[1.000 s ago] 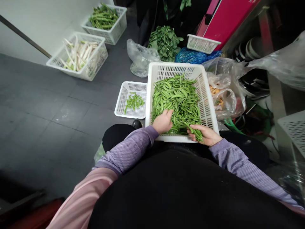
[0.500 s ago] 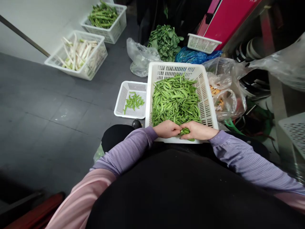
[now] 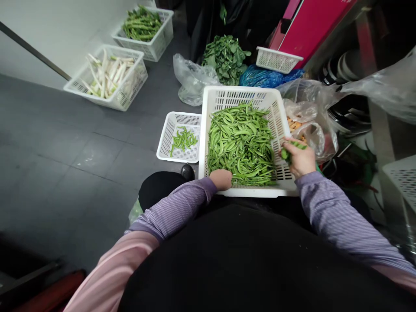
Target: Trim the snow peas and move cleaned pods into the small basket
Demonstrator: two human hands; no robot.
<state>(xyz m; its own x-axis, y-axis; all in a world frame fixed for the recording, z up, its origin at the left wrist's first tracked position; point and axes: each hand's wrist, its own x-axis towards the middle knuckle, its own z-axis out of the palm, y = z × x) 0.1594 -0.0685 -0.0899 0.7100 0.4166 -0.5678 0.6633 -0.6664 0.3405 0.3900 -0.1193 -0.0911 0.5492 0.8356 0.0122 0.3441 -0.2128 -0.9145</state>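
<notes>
Plastic bags (image 3: 308,130) crowd the right of the frame; a smaller white basket (image 3: 165,138) sits just left of the large white basket (image 3: 240,96). Right hand (image 3: 299,158) curls closed around a snow pea (image 3: 286,154) above the basket's right wall. Left hand (image 3: 221,179) rests at the near rim, its fingers hidden. Heaped snow peas (image 3: 240,143) fill the large basket.

A dark grey floor of square tiles (image 3: 65,130) is spreading across the left and centre, meeting a pale painted wall (image 3: 42,30) with a dark rail (image 3: 32,50) slanting along it. At the far right, a grey upright metal post (image 3: 377,125) is standing beside dark stacked cookware (image 3: 349,115), while a flat magenta panel (image 3: 312,30) is leaning in the far corner. A red strip (image 3: 48,294) is edging the lower left.
</notes>
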